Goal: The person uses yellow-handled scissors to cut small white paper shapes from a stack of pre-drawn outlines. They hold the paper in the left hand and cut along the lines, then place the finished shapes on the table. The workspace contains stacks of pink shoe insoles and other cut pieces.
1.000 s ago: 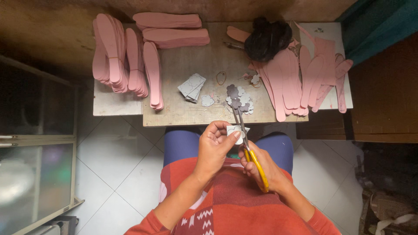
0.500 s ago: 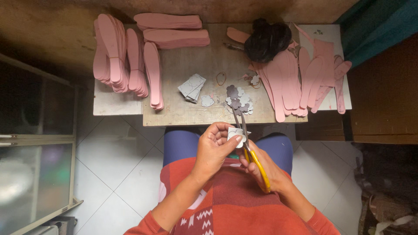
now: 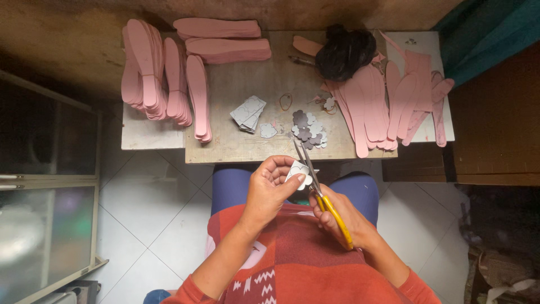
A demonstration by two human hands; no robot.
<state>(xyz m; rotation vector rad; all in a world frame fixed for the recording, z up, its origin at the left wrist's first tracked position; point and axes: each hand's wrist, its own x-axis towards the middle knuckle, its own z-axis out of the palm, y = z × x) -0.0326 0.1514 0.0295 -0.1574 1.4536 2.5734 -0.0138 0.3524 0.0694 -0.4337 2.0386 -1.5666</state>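
In the head view the left hand (image 3: 270, 188) pinches a small pale flower-shaped cutout (image 3: 298, 173) between thumb and fingers over the lap, while the right hand (image 3: 337, 217) at its 4 o'clock is closed around yellow-handled scissors (image 3: 318, 188), whose blades cross the cutout's right edge. At 12 o'clock the counter (image 3: 247, 84) carries a heap of cut shapes (image 3: 308, 129), a grey stack (image 3: 248, 112), pink insoles (image 3: 163, 73) and a black bundle (image 3: 345, 52). Since half a second ago, cutout and hands have barely shifted.

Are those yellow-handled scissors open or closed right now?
Open: the scissors' two blades spread apart into a narrow V at the tips, beside the small pale cutout.
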